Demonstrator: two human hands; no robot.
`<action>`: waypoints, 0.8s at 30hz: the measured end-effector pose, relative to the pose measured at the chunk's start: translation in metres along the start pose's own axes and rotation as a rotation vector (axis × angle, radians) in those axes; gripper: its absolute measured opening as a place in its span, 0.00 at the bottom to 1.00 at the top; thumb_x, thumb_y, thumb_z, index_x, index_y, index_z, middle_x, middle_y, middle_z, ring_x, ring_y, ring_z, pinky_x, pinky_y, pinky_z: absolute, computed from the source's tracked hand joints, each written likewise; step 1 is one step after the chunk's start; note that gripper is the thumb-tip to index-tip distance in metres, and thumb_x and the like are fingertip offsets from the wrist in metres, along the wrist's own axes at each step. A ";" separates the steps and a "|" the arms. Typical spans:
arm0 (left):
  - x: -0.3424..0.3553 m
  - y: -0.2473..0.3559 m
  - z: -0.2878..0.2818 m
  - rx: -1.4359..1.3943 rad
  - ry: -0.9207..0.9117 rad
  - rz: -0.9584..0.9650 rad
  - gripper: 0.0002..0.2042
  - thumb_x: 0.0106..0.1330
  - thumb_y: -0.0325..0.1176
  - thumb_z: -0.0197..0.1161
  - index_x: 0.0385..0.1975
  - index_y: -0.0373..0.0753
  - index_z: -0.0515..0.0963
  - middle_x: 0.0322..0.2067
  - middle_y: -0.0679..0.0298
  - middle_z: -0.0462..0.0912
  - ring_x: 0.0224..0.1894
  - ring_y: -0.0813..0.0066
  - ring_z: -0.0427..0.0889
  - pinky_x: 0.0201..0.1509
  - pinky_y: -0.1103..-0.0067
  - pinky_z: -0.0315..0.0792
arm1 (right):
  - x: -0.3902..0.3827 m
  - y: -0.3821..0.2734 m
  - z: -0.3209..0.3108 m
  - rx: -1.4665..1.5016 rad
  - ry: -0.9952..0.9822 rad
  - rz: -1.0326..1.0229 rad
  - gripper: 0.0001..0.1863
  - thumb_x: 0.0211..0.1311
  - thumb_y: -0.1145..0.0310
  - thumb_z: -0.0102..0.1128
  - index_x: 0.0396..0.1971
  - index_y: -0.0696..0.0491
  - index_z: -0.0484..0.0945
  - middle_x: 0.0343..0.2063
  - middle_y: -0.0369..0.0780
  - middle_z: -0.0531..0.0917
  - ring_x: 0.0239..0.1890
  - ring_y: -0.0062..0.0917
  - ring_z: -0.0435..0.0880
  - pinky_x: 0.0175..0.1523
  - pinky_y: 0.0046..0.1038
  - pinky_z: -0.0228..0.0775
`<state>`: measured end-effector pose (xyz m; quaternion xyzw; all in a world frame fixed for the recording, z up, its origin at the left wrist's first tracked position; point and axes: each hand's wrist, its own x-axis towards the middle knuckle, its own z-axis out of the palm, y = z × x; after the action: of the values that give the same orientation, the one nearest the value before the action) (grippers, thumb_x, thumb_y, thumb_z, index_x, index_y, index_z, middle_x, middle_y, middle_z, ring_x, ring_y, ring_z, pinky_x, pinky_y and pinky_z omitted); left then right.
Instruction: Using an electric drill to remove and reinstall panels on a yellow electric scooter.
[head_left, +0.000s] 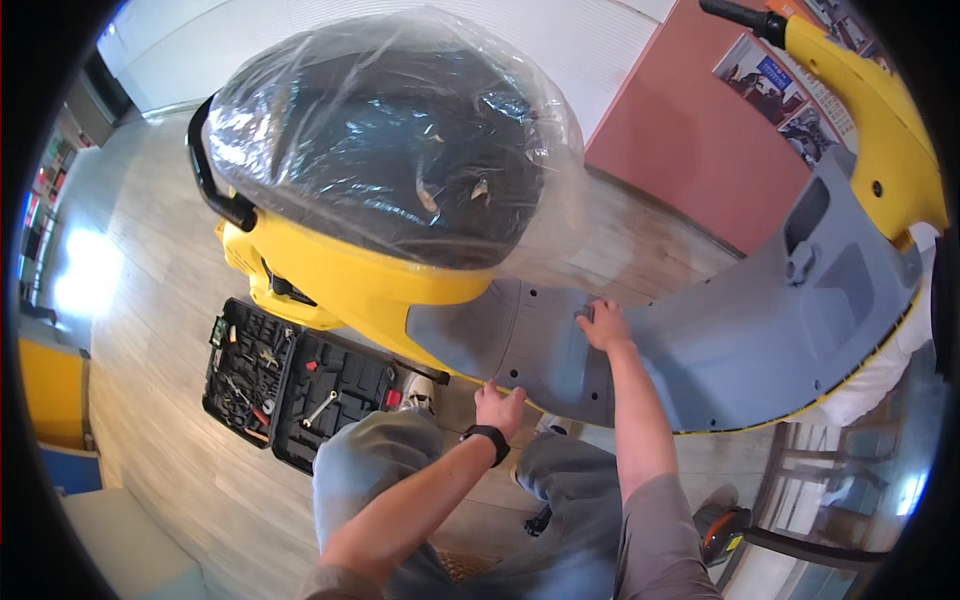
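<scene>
A yellow motor scooter (335,265) with a grey plastic footboard (550,352) stands in front of me. My left hand (500,410) is closed at the near edge of the footboard, its fingers curled over the yellow trim there. It wears a black wristband (487,440). Across the footboard, my right hand (608,327) has its bent thumb and fingers on the grey panel, around a small dark gap. Its fingertips are partly hidden. Several dark screw holes dot the grey plastic. Clear plastic film covers the black seat (400,150).
On the wooden floor to the left lies an open black tool case (285,385) with sockets, small tools and a wrench (320,409). A pinkish-red panel (690,130) stands behind the scooter. The yellow handlebar column (865,110) rises at the far right. An orange-and-black object (722,535) is low on the right.
</scene>
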<state>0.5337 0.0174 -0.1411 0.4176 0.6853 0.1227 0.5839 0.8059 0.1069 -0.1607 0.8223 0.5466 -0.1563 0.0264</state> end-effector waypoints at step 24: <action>0.027 0.023 0.002 -0.474 0.058 -0.319 0.33 0.49 0.43 0.65 0.55 0.29 0.73 0.64 0.40 0.61 0.64 0.48 0.64 0.65 0.67 0.62 | 0.064 -0.006 0.008 0.076 0.251 0.110 0.20 0.65 0.51 0.46 0.33 0.50 0.82 0.39 0.46 0.84 0.46 0.45 0.81 0.55 0.45 0.69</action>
<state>0.5466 0.0503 -0.1449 0.1527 0.7109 0.1977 0.6574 0.8217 0.1650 -0.1857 0.8646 0.4932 -0.0711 -0.0647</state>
